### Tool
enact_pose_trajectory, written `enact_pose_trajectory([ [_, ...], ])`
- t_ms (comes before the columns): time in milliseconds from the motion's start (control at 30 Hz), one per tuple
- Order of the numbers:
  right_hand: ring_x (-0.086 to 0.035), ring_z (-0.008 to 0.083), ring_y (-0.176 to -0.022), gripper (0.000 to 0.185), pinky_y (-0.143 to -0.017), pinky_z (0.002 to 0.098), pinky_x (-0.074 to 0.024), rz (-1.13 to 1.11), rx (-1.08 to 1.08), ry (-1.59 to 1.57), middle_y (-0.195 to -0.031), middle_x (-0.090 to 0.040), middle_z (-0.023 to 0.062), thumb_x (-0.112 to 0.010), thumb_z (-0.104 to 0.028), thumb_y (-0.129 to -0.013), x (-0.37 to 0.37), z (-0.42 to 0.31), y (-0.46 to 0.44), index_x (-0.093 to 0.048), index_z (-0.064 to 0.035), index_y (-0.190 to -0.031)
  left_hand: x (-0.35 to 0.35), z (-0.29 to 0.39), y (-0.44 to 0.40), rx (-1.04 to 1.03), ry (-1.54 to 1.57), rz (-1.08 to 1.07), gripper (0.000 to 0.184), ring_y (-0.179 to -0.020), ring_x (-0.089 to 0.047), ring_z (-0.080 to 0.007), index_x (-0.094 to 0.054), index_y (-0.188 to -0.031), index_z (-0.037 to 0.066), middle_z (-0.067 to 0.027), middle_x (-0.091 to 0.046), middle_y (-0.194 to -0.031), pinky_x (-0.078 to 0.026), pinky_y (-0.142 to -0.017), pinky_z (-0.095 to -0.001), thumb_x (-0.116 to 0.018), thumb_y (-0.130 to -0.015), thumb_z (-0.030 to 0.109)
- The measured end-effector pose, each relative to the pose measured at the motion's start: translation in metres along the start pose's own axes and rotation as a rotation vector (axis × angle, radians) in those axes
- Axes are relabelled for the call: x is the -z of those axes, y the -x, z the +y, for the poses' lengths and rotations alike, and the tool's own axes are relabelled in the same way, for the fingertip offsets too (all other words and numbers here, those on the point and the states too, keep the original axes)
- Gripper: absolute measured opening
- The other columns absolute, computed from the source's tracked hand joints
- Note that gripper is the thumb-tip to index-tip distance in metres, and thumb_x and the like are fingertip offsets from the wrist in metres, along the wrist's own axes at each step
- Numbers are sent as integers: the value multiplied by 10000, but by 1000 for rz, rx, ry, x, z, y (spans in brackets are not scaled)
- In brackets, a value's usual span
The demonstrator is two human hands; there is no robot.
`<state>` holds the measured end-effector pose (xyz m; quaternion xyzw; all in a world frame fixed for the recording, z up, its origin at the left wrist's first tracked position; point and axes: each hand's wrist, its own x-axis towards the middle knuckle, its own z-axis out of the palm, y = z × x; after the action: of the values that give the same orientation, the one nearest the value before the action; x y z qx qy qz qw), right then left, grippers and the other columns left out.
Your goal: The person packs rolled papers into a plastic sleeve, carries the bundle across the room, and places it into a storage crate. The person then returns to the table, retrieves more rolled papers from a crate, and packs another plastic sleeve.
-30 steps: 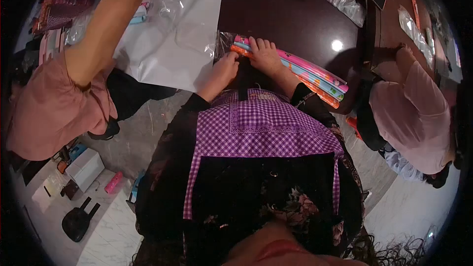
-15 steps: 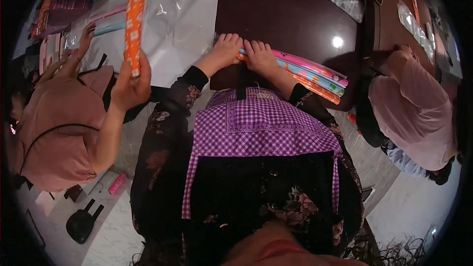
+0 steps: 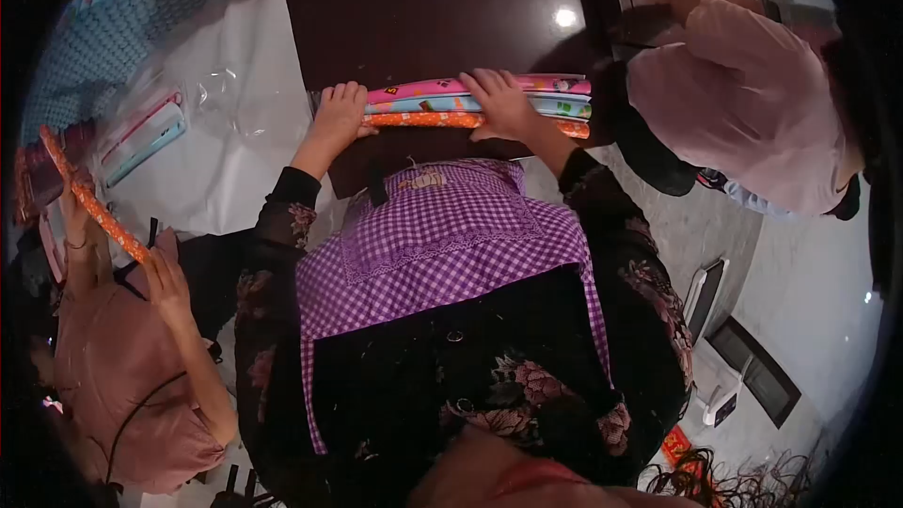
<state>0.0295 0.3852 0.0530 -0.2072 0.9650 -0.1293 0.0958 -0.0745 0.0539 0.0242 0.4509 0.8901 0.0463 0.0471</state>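
Note:
Side by side at the near edge of the dark table lie a pink patterned roll (image 3: 414, 90), a light blue patterned roll (image 3: 419, 105) and an orange patterned roll (image 3: 419, 119). They look like rolled wrapping paper. My left hand (image 3: 339, 120) is closed about their left ends, fingers curled over. My right hand (image 3: 503, 105) lies across the bundle right of its middle, thumb on the near side and fingers on the far side. The right ends stick out past this hand, roughly even.
On the left, a co-worker (image 3: 136, 367) holds another orange roll (image 3: 89, 198) in both hands. A white sheet (image 3: 235, 160) carries a clear bag with pink and blue rolls (image 3: 146, 146). Blue stacked rolls (image 3: 103, 47) stand behind. Another person (image 3: 743, 113) sits at the right.
My view has turned, and the bundle now lies nearly level across it. My hands have moved apart, the left at the roll ends. The co-worker's orange roll has swung left and down.

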Motion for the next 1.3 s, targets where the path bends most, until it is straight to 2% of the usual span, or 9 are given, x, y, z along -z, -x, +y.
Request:
enact_pose_trajectory([
  [167,-383,367,-1284,1145,-1102,504,-276,-109,-207,133,-1378,-394,186,-848,-435,-530,24,69,84,-288,-35,-1445,9,4,-2,7,-36,-30,790,-1027,-496,-269,-511,-1150,15,-101,-515,-1053,-380,-872,-377,-812,-598,493],
  [333,-409,358,-1252,1083,-1095,494,-284,-21,-104,145,-1339,-433,174,-847,-360,-560,17,85,92,-302,-42,-1440,15,8,-3,-39,-29,41,823,-1050,-496,-280,-501,-1148,-9,-124,-519,-1068,-383,-927,-395,-809,-585,506],
  [500,-426,349,-1223,1010,-1037,488,-320,28,-161,162,-1306,-456,164,-824,-317,-566,-1,86,88,-347,-49,-1415,10,6,-2,-98,6,-14,1006,-1074,-492,-290,-413,-1326,-74,-144,-520,-1114,-385,-938,-379,-792,-607,519],
  [667,-408,387,-1243,959,-1031,533,-315,-54,-185,184,-1348,-421,203,-765,-439,-716,-7,92,119,-297,-40,-1452,-1,26,-17,-199,-82,13,1026,-1026,-516,-255,-390,-1364,-75,-122,-538,-1093,-395,-908,-358,-760,-645,557],
  [700,-396,392,-1245,952,-1021,551,-306,-78,-238,160,-1348,-405,221,-712,-518,-760,-8,98,137,-284,-29,-1455,8,38,-29,-229,-109,-1,1037,-1025,-514,-242,-383,-1375,-75,-113,-539,-1097,-393,-906,-350,-754,-648,565],
  [800,-426,406,-1188,934,-1011,527,-322,57,-237,183,-1318,-435,203,-697,-470,-710,-12,90,157,-317,-14,-1431,11,51,-46,-304,-67,33,1036,-1025,-514,-236,-386,-1377,-71,-108,-539,-1097,-395,-898,-342,-759,-644,560],
  [867,-424,405,-1191,919,-1002,529,-326,24,-275,185,-1321,-432,204,-674,-500,-735,-13,84,158,-319,-19,-1433,9,56,-52,-307,-53,57,1032,-1022,-514,-229,-388,-1379,-68,-99,-541,-1095,-396,-892,-338,-772,-637,539],
  [933,-377,405,-1233,893,-1022,564,-262,-3,-293,172,-1369,-374,209,-575,-617,-841,-17,82,160,-287,-28,-1448,8,60,-59,-322,-39,46,1025,-1020,-515,-228,-391,-1377,-65,-92,-545,-1087,-397,-891,-336,-785,-629,515],
  [1300,-419,383,-1199,877,-981,560,-316,72,-451,198,-1334,-427,197,-664,-508,-771,-35,55,153,-337,-9,-1414,4,64,-108,-476,60,58,1003,-1054,-525,-248,-403,-1367,-54,-105,-553,-1109,-408,-917,-348,-798,-622,489],
])
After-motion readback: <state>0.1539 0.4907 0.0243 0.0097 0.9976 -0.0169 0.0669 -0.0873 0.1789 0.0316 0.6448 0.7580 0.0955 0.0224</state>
